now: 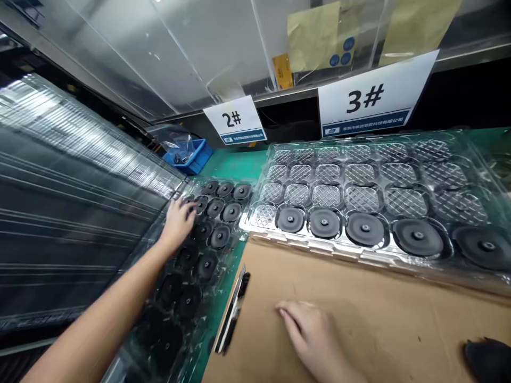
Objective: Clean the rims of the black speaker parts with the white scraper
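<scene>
My left hand (178, 221) reaches out over a clear plastic tray (223, 260) on the left that is filled with black round discs (220, 236); its fingers rest on the discs near the tray's far left side, and I cannot tell whether it grips one. My right hand (313, 332) lies flat, palm down, on a brown cardboard sheet (379, 303) in front of me and holds nothing. A larger clear tray (399, 170) sits beyond the cardboard, with one front row of black discs (365, 229) and the other pockets bare.
Signs marked 2# (235, 121) and 3# (365, 101) stand at the back. A blue bin (190, 154) sits behind the left tray. A tall stack of clear trays (72, 213) fills the left. A black tool (233, 308) lies at the cardboard's edge; a dark object (489, 359) sits at bottom right.
</scene>
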Available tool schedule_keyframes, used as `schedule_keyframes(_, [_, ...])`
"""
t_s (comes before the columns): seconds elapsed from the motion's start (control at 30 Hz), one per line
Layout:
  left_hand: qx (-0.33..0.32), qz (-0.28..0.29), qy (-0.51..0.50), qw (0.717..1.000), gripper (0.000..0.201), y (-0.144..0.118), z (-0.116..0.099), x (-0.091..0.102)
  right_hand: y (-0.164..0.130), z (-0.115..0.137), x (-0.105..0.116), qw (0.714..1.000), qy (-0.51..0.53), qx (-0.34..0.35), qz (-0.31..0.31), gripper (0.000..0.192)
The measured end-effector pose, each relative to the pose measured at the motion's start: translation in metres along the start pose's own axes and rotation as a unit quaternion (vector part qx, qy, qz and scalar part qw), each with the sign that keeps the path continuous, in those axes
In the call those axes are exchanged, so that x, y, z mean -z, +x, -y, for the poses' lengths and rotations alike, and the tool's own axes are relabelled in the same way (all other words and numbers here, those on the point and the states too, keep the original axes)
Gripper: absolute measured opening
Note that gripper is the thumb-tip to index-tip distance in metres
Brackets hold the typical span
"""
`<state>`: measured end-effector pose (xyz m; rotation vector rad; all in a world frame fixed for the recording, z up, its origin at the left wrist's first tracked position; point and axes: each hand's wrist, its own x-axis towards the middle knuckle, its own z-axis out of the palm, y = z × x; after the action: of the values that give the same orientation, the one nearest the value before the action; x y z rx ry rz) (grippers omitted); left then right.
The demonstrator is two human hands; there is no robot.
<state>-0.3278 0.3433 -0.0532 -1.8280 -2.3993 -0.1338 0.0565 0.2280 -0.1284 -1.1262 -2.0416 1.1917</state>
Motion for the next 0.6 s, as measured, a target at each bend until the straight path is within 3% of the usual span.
schedule_keyframes(0.2, [-0.058, 0.046, -0.067, 0.995, 0.036, -0.200, 0.001, 0.048, 0.002, -0.003, 0.008, 0.998, -0.048, 0.018, 0.039, 0.028])
schedule_keyframes(0.3, [0.002, 0.069, -0.166, 0.984, 0.036, -0.284, -0.016, 0.069, 0.003, 0.008, 0.009, 0.995, -0.068, 0.041, 0.062, 0.025])
schedule_keyframes(0.37, [0.065, 0.037, -0.229, 0.971, 0.035, -0.325, -0.033, 0.079, -0.006, 0.022, 0.011, 0.993, -0.083, 0.047, 0.065, 0.021])
schedule_keyframes(0.43, [0.150, 0.019, -0.316, 0.937, 0.030, -0.354, -0.056, 0.083, -0.026, 0.037, 0.016, 0.993, -0.097, 0.049, 0.055, 0.018])
schedule_keyframes(0.47, [0.197, 0.020, -0.374, 0.906, 0.029, -0.366, -0.068, 0.082, -0.040, 0.044, 0.020, 0.992, -0.102, 0.049, 0.046, 0.019])
schedule_keyframes(0.53, [0.269, 0.074, -0.471, 0.837, 0.032, -0.385, -0.096, 0.076, -0.072, 0.052, 0.032, 0.992, -0.115, 0.044, 0.013, 0.025])
schedule_keyframes(0.6, [0.298, 0.144, -0.529, 0.782, 0.037, -0.402, -0.126, 0.067, -0.108, 0.049, 0.049, 0.987, -0.143, 0.007, -0.071, 0.030])
